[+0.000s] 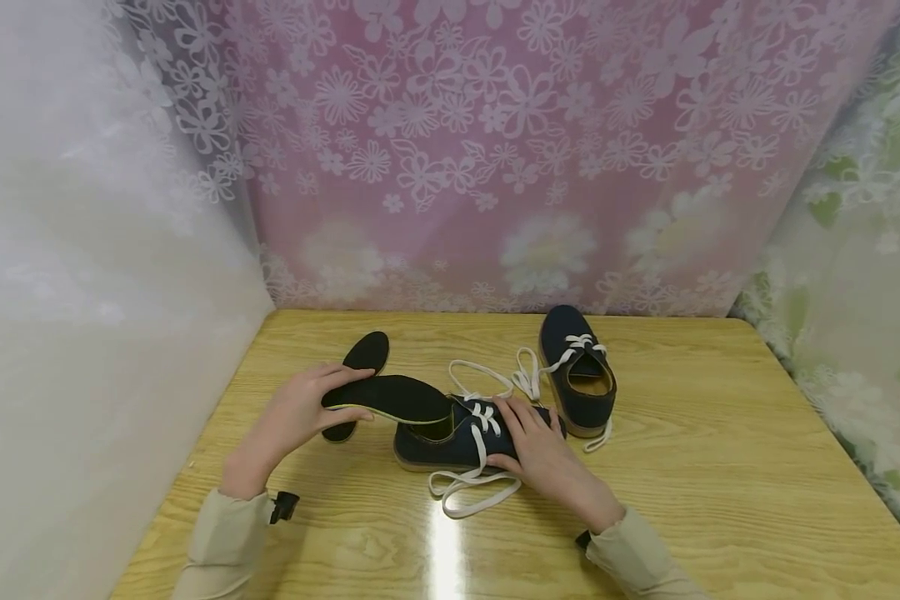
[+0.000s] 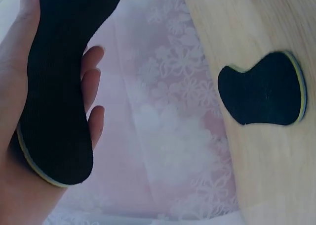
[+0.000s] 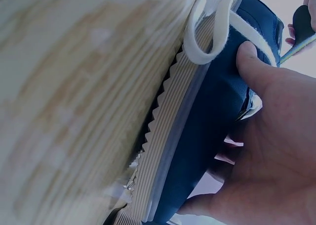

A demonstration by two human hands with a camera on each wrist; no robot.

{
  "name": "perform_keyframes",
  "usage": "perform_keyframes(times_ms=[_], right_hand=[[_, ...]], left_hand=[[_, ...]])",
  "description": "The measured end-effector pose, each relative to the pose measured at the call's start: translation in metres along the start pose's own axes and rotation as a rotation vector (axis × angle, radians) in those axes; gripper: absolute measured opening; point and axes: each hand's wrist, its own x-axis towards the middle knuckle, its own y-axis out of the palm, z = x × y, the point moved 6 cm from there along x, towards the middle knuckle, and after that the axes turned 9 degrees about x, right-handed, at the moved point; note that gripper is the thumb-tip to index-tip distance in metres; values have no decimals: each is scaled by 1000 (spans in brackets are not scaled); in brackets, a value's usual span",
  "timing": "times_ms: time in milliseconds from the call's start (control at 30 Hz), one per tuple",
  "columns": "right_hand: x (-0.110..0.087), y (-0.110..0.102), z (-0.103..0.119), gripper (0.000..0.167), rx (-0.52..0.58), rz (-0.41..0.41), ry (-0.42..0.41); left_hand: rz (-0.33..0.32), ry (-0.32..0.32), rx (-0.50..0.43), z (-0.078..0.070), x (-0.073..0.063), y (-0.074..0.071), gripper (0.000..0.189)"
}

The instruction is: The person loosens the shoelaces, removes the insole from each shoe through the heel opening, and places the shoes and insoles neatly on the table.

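Note:
My left hand [image 1: 292, 417] pinches a black insole [image 1: 401, 398] with a yellow-green edge, thumb below and fingers above. The insole's far end dips into the opening of a navy lace-up shoe [image 1: 431, 452] lying with its toe to the right. Over the front of this shoe rests my right hand [image 1: 543, 458], gripping it with the thumb on the near side. In the left wrist view the held insole [image 2: 59, 86] lies along the palm. The right wrist view shows the shoe's side [image 3: 197, 131] and ribbed sole, with the thumb against the upper.
A second black insole [image 1: 370, 352] lies on the wooden table [image 1: 720, 467] behind the left hand. The matching navy shoe [image 1: 555, 342] stands at the back right, toe away. Loose white laces [image 1: 453, 514] spread around the gripped shoe. Floral curtains [image 1: 450, 167] hang behind.

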Motion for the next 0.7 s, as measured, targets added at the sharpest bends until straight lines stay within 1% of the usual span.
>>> perform_keyframes(times_ms=[100, 233, 333, 433, 467, 567, 633, 700], right_hand=[[-1, -2, 1, 82, 4, -4, -5], [-2, -2, 2, 83, 3, -10, -16], [-2, 0, 2, 83, -3, -12, -17], [-3, 1, 1, 83, -6, -12, -13], [-3, 1, 1, 83, -3, -12, -11], [-2, 2, 0, 83, -4, -7, -6], [-1, 2, 0, 83, -3, -1, 0], [-1, 2, 0, 83, -5, 3, 3]], left_hand=[[-7, -43, -2, 1, 2, 1, 56], [-37, -90, 8, 3, 4, 5, 50], [-60, -117, -14, 6, 7, 7, 45], [-95, -151, -45, 9, 10, 6, 44], [-106, -167, -45, 10, 12, 5, 44], [-122, -226, -3, 12, 17, 8, 49], [-101, -267, 39, 12, 21, 14, 53], [-65, -309, 71, 11, 25, 25, 55]])
